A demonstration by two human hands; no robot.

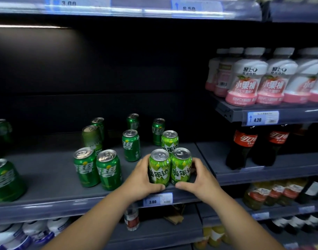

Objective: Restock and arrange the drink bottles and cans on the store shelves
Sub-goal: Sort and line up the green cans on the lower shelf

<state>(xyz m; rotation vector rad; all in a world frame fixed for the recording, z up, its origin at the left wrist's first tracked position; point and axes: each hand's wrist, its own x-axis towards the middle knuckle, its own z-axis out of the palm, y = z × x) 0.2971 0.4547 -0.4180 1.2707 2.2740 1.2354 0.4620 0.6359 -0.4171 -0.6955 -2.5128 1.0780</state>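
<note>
The two light-green cans I am watching stand upright at the front edge of the grey shelf [51, 175], side by side with their walls touching: the left light-green can [159, 170] and the right light-green can [181, 166]. The left hand [140, 179] wraps the outer side of the left one, with its fingers [145, 160] curled round the wall and its thumb [157, 187] laid across the foot of the can. The right hand [202, 180] mirrors it on the right can: its fingers [195, 164] bend round the far side and its thumb [181, 186] lies along the base. The two thumb tips sit near each other below the seam between the cans, so I read the pair as squeezed between both hands. A third light-green can [170, 140] stands just behind them. Directly under the thumbs a price tag [157, 199] on the shelf lip reads 3.00. To the left on the same shelf, dark green cans [109, 169] stand loosely scattered, two at the front touching and others further back and apart. To the right, on a neighbouring shelf, stand cola bottles [244, 147], and above them pink and white bottles [244, 78] in a tight row.
</note>
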